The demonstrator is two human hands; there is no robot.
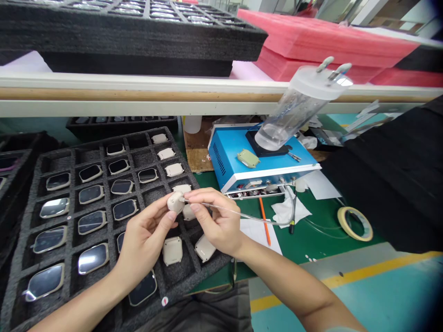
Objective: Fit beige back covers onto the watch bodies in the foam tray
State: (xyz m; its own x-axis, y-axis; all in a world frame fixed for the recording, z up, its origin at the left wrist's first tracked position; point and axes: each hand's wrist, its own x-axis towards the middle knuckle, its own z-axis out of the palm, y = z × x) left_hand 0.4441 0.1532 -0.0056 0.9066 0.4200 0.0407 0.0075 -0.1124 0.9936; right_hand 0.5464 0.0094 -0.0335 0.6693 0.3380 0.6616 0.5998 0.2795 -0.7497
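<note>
Between the fingers of my left hand [147, 228] is a beige smartwatch case [175, 203], lifted above the foam tray. My right hand [218, 219] pinches the end of a thin clear tube [244, 215], its tip touching or very near the side of the case. The tube curves back toward the blue machine [224, 147]. Beneath both hands lies the black foam tray [72, 171], its compartments holding several watch cases with dark screens [92, 222] and beige cases [172, 251] without visible screens.
A clear cylinder [289, 110] stands tilted-looking on the machine, beside a greenish case [248, 158]. An orange stick [265, 221], crumpled tissue [287, 210] and a tape roll [355, 223] lie rightward. Above runs a shelf [138, 108] with black and pink foam [332, 44]. Dark fabric [387, 184] fills the right.
</note>
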